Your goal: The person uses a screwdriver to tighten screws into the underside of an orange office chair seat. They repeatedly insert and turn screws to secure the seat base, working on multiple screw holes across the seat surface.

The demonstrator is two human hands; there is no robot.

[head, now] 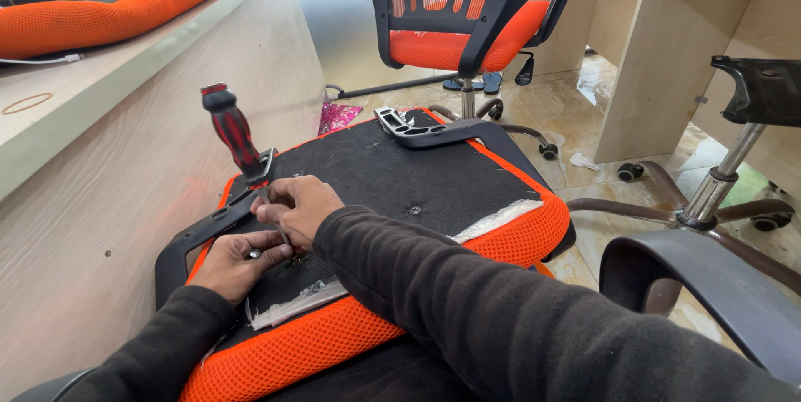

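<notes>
Two hands work close together on the underside of an upturned orange seat cushion [501,239], which lies with its black backing board [400,181] facing up. Left hand [238,264]: fingers curled closed, pinching a small silvery bolt [254,253] between thumb and forefinger; hand rests on the board near the cushion's near-left edge. Right hand [296,208]: fingers bunched and bent, tips pressed down at a spot just beside the left hand; a thin metal piece shows under them, but what it is cannot be told. Both arms wear dark sleeves; the right sleeve [501,310] crosses the cushion diagonally.

Black armrest bracket [200,231] sits along the left edge of the cushion, touching both hands' working area. Red-and-black screwdriver handle [234,133] stands nearly upright, tilted slightly, just behind the right hand, its lower end at the bracket. Second black armrest [434,128] lies at the far edge of the board. Clear plastic wrap [492,220] peels from the board's right and near edges.

Surroundings: pale wooden desk [125,135] to the left, another orange cushion [108,10] on top of it. Assembled orange-and-black office chair [467,18] stands beyond, on the tiled floor [584,118]. Chair base with castors and gas cylinder [717,189] at right; a curved black armrest part [709,285] near the lower right.
</notes>
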